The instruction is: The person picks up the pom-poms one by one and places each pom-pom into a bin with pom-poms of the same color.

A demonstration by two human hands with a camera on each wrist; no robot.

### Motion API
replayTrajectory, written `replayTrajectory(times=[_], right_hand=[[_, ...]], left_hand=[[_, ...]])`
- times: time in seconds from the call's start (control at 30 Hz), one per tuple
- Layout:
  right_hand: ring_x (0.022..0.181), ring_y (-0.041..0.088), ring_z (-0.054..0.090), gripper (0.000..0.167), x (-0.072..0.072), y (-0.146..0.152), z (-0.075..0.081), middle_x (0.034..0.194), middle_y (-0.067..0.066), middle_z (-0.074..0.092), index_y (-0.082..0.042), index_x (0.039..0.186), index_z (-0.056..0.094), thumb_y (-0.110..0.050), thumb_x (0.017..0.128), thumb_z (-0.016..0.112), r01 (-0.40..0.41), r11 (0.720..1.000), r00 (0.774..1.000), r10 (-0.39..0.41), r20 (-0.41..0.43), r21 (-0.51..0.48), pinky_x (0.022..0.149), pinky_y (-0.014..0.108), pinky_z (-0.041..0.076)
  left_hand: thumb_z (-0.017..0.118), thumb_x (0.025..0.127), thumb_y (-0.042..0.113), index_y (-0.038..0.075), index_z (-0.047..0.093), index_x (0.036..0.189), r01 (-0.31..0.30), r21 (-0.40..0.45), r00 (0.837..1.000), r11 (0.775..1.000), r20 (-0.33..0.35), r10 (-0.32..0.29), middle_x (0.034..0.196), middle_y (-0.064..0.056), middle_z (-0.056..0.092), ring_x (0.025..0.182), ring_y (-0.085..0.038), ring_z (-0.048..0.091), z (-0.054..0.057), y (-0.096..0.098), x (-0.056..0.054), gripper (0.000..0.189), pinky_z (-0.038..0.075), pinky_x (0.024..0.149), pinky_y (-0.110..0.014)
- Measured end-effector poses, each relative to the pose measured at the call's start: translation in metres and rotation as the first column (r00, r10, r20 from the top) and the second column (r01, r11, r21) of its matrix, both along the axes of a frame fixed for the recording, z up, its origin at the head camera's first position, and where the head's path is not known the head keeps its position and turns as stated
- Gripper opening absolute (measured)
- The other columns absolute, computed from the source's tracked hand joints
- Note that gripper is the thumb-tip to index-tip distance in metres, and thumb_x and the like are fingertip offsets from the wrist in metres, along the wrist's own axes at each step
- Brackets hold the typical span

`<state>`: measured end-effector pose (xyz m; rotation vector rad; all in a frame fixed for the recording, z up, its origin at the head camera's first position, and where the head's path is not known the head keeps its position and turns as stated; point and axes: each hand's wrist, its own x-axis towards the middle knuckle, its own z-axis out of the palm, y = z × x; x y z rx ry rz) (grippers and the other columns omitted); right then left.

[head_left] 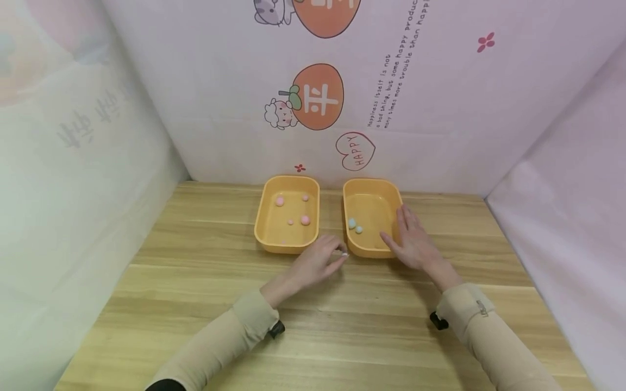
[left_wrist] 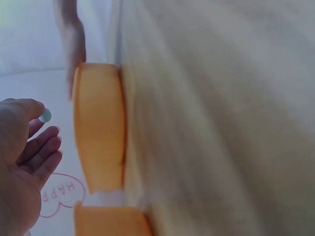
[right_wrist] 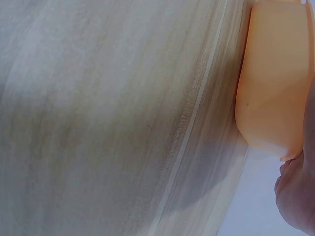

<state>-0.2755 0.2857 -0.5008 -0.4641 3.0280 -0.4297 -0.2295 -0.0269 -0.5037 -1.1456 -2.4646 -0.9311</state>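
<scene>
My left hand (head_left: 319, 258) pinches a small pale blue-green ball (left_wrist: 45, 115) between thumb and forefinger, its other fingers loosely bent. In the head view it is in front of the gap between two yellow-orange bins. My right hand (head_left: 414, 243) lies with spread, fairly straight fingers along the right rim of the right bin (head_left: 375, 252), thumb over its inside. Two pale blue balls (head_left: 352, 223) sit at the left of that bin. Inside the left bin (head_left: 288, 248) are several pink balls (head_left: 305, 220) of different sizes.
The bins stand side by side at the back of a wooden table (head_left: 352, 336). Behind them rises a white printed backdrop (head_left: 420, 157), and pale sheets (head_left: 73, 179) hang at both sides. Dark wrist devices (head_left: 438, 321) show beneath the sleeves.
</scene>
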Motion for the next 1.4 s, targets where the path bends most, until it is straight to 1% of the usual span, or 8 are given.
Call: replayTrajectory(times=[0.03, 0.13, 0.2, 0.43, 0.7, 0.93, 1.2, 1.4], right_hand=[[0.170, 0.054, 0.003, 0.101, 0.001, 0.000, 0.000, 0.181, 0.033, -0.007, 0.011, 0.171, -0.003, -0.064, 0.114, 0.032, 0.001, 1.000, 1.000, -0.001, 0.001, 0.000, 0.140, 0.065, 0.008], [0.170, 0.054, 0.004, 0.101, 0.002, 0.001, 0.000, 0.182, 0.033, -0.006, 0.011, 0.171, -0.003, -0.065, 0.114, 0.032, 0.005, 1.000, 1.000, -0.005, 0.004, -0.003, 0.140, 0.065, 0.008], [0.170, 0.054, 0.005, 0.101, 0.002, 0.001, -0.001, 0.182, 0.033, -0.005, 0.011, 0.171, -0.002, -0.065, 0.114, 0.032, 0.009, 1.000, 1.000, -0.009, -0.001, -0.001, 0.140, 0.065, 0.009], [0.170, 0.054, 0.006, 0.101, 0.001, 0.001, -0.001, 0.182, 0.034, -0.002, 0.012, 0.171, -0.001, -0.065, 0.114, 0.033, 0.010, 1.000, 1.000, -0.010, -0.011, -0.001, 0.140, 0.064, 0.009], [0.171, 0.053, 0.003, 0.100, -0.001, 0.001, -0.002, 0.181, 0.034, -0.003, 0.012, 0.171, -0.001, -0.064, 0.114, 0.031, 0.009, 1.000, 1.000, -0.009, -0.009, 0.004, 0.140, 0.064, 0.008], [0.171, 0.053, 0.002, 0.101, -0.001, 0.001, -0.001, 0.182, 0.034, -0.004, 0.012, 0.171, -0.003, -0.065, 0.114, 0.031, 0.010, 1.000, 1.000, -0.010, 0.003, 0.012, 0.140, 0.065, 0.008], [0.171, 0.053, 0.002, 0.102, -0.001, 0.001, -0.003, 0.182, 0.032, -0.007, 0.010, 0.171, -0.005, -0.066, 0.114, 0.030, 0.013, 1.000, 1.000, -0.013, 0.007, 0.008, 0.140, 0.065, 0.008], [0.170, 0.053, 0.001, 0.102, -0.001, 0.001, -0.002, 0.182, 0.032, -0.008, 0.010, 0.171, -0.005, -0.066, 0.114, 0.030, 0.009, 1.000, 1.000, -0.009, 0.006, 0.005, 0.140, 0.065, 0.008]], left_hand=[[0.075, 0.104, 0.010, 0.003, 0.070, 0.111, -0.004, -0.008, 1.000, 1.000, 0.008, 0.004, 0.111, -0.010, 0.077, 0.111, -0.027, 0.072, 0.012, 0.001, 0.003, 0.011, 0.062, 0.101, -0.039], [0.075, 0.104, 0.011, 0.004, 0.070, 0.111, -0.018, -0.037, 1.000, 0.999, -0.008, 0.017, 0.111, -0.009, 0.077, 0.112, -0.025, 0.071, 0.026, 0.005, 0.000, 0.011, 0.062, 0.103, -0.036], [0.076, 0.104, 0.011, 0.004, 0.069, 0.110, -0.022, -0.037, 1.000, 0.999, -0.010, 0.022, 0.111, -0.008, 0.077, 0.111, -0.024, 0.071, 0.031, 0.007, -0.005, 0.011, 0.062, 0.101, -0.035], [0.074, 0.105, 0.010, 0.005, 0.069, 0.110, -0.029, 0.003, 1.000, 1.000, 0.001, 0.029, 0.112, -0.008, 0.075, 0.112, -0.024, 0.069, 0.039, 0.014, -0.020, 0.010, 0.061, 0.099, -0.035], [0.073, 0.106, 0.013, 0.003, 0.069, 0.109, -0.026, 0.039, 0.999, 0.999, 0.027, 0.025, 0.109, -0.011, 0.074, 0.108, -0.030, 0.068, 0.040, 0.026, -0.036, 0.011, 0.059, 0.096, -0.038], [0.070, 0.108, 0.013, 0.004, 0.069, 0.110, -0.039, 0.006, 0.997, 0.999, 0.071, 0.038, 0.113, -0.012, 0.075, 0.114, -0.028, 0.067, 0.038, 0.033, -0.051, 0.010, 0.059, 0.102, -0.040], [0.070, 0.108, 0.014, 0.003, 0.071, 0.112, -0.083, -0.010, 0.990, 0.997, 0.111, 0.083, 0.112, -0.012, 0.074, 0.111, -0.027, 0.066, 0.035, 0.043, -0.061, 0.012, 0.058, 0.099, -0.038], [0.070, 0.108, 0.014, 0.001, 0.071, 0.111, -0.111, -0.001, 0.984, 0.994, 0.137, 0.111, 0.113, -0.015, 0.073, 0.113, -0.029, 0.066, 0.034, 0.051, -0.068, 0.013, 0.058, 0.103, -0.040]])
